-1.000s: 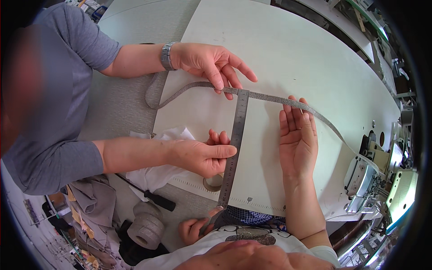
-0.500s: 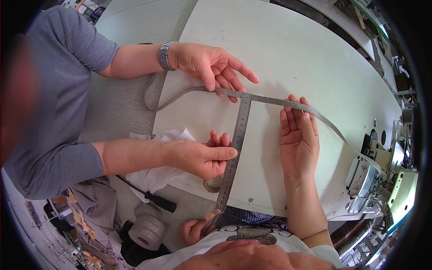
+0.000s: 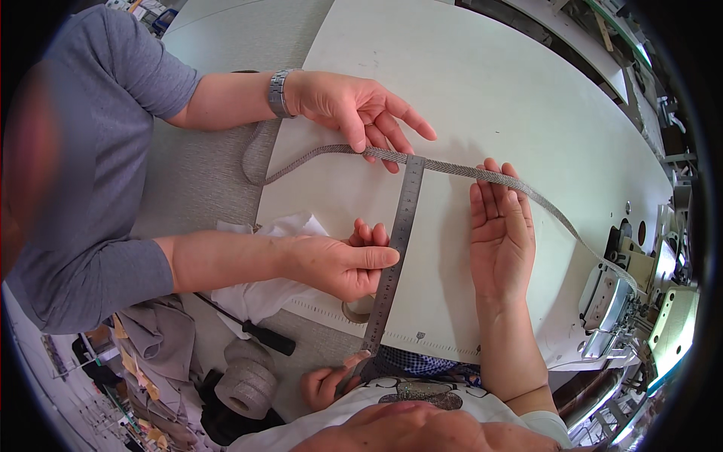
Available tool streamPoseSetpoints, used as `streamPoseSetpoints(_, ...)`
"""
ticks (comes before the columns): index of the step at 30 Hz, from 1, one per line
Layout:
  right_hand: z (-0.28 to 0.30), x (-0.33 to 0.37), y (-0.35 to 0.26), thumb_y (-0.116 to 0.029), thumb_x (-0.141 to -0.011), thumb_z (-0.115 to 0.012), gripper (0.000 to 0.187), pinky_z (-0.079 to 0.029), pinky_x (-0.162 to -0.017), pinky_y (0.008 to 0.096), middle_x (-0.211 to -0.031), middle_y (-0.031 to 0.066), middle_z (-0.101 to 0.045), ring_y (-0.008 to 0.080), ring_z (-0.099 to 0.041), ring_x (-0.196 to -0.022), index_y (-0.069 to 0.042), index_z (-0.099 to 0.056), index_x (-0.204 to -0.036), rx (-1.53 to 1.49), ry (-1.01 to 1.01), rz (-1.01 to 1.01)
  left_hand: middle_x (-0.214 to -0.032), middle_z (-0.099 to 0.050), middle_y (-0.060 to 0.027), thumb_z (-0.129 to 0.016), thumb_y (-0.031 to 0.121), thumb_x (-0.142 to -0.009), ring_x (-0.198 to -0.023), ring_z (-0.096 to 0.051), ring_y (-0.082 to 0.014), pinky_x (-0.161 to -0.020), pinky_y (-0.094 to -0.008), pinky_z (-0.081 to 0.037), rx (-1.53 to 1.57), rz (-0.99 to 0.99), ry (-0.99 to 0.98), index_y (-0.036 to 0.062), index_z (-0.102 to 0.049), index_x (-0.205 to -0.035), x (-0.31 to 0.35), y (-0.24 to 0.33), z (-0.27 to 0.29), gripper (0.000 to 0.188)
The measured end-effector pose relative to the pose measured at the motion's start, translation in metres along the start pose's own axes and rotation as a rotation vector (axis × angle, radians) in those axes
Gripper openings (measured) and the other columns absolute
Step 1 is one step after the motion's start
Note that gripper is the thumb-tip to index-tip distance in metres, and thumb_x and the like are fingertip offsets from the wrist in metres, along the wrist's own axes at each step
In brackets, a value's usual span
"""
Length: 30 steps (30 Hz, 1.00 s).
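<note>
A flat grey braided band (image 3: 452, 167) runs across the white table, from the other person's upper hand to the sewing machine. My right hand (image 3: 501, 241) is palm up beneath it and pinches the band between thumb and fingers. A steel ruler (image 3: 399, 248) stretches from the band toward me, its far end against the band's edge. Low in the view, my left hand (image 3: 327, 383) is curled, its fingertips at the ruler's near end. The other person's lower hand (image 3: 343, 264) grips the ruler midway; their upper hand (image 3: 361, 109), below a metal watch, supports the band.
A sewing machine (image 3: 610, 294) stands at the right of the white table (image 3: 520, 83). At lower left lie a black-handled screwdriver (image 3: 267, 337), a roll of grey tape (image 3: 248, 380), white cloth (image 3: 248, 297) and brown fabric (image 3: 162, 339). A tape roll (image 3: 358, 309) sits beside the ruler.
The ruler and the other person's hands have shifted very slightly to the right. My hands hold almost the same position.
</note>
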State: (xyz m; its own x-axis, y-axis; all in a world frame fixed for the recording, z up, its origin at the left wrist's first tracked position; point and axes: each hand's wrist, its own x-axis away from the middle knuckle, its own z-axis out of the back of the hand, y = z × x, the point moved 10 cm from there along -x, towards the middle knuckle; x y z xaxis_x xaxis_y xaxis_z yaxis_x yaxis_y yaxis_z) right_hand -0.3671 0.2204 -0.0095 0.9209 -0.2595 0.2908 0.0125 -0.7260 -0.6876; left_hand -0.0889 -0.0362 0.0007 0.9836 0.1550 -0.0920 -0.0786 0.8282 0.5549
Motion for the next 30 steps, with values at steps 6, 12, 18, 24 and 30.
streamPoseSetpoints(6, 0.0006, -0.0002, 0.0, -0.011, -0.104, -0.046, 0.034, -0.043, -0.111, 0.0352, -0.138, 0.0175, -0.055, 0.0252, -0.052, -0.13, 0.001, -0.048, -0.135, 0.005, 0.0, -0.002, -0.094, -0.061, -0.001, -0.088, 0.012, -0.07, -0.08, -0.056, -0.0217, -0.07, -0.0343, -0.044, 0.068, -0.006, -0.009, 0.0116, -0.07, -0.108, -0.0018, -0.0014, -0.0009, 0.041)
streamPoseSetpoints(12, 0.0009, -0.0005, 0.0007, -0.011, -0.104, -0.045, 0.034, -0.042, -0.112, 0.0356, -0.139, 0.018, -0.053, 0.0252, -0.051, -0.131, 0.001, -0.047, -0.136, 0.001, -0.004, -0.002, -0.094, -0.059, -0.001, -0.088, 0.013, -0.069, -0.079, -0.056, -0.0222, -0.069, -0.0352, -0.045, -0.005, 0.025, 0.022, 0.0124, -0.072, -0.104, 0.001, -0.0008, 0.0005, 0.038)
streamPoseSetpoints(18, 0.0006, -0.0005, 0.0006, -0.01, -0.104, -0.045, 0.034, -0.041, -0.113, 0.0358, -0.14, 0.0183, -0.053, 0.0254, -0.05, -0.132, 0.002, -0.045, -0.136, 0.013, -0.004, 0.002, -0.092, -0.059, -0.0006, -0.089, 0.014, -0.068, -0.078, -0.056, -0.022, -0.067, -0.035, -0.045, 0.033, -0.003, 0.017, 0.0129, -0.072, -0.103, 0.0001, -0.0033, -0.0006, 0.038)
streamPoseSetpoints(24, 0.0008, -0.0002, 0.0005, -0.01, -0.104, -0.045, 0.034, -0.041, -0.113, 0.0361, -0.14, 0.0184, -0.053, 0.0255, -0.05, -0.132, 0.002, -0.045, -0.136, 0.018, 0.01, 0.002, -0.097, -0.058, -0.0032, -0.09, 0.009, -0.066, -0.087, -0.054, -0.0202, -0.074, -0.0308, -0.044, 0.05, -0.015, -0.024, 0.0118, -0.071, -0.107, 0.0006, -0.0036, -0.0025, 0.045)
streamPoseSetpoints(30, 0.0007, -0.0003, 0.001, -0.01, -0.104, -0.045, 0.034, -0.041, -0.113, 0.0363, -0.14, 0.0184, -0.053, 0.0256, -0.05, -0.132, 0.001, -0.046, -0.136, 0.013, 0.006, 0.001, -0.092, -0.059, -0.0003, -0.089, 0.015, -0.068, -0.081, -0.055, -0.0218, -0.07, -0.034, -0.044, -0.017, 0.007, -0.015, 0.0133, -0.073, -0.103, 0.0, -0.0015, -0.0015, 0.038)
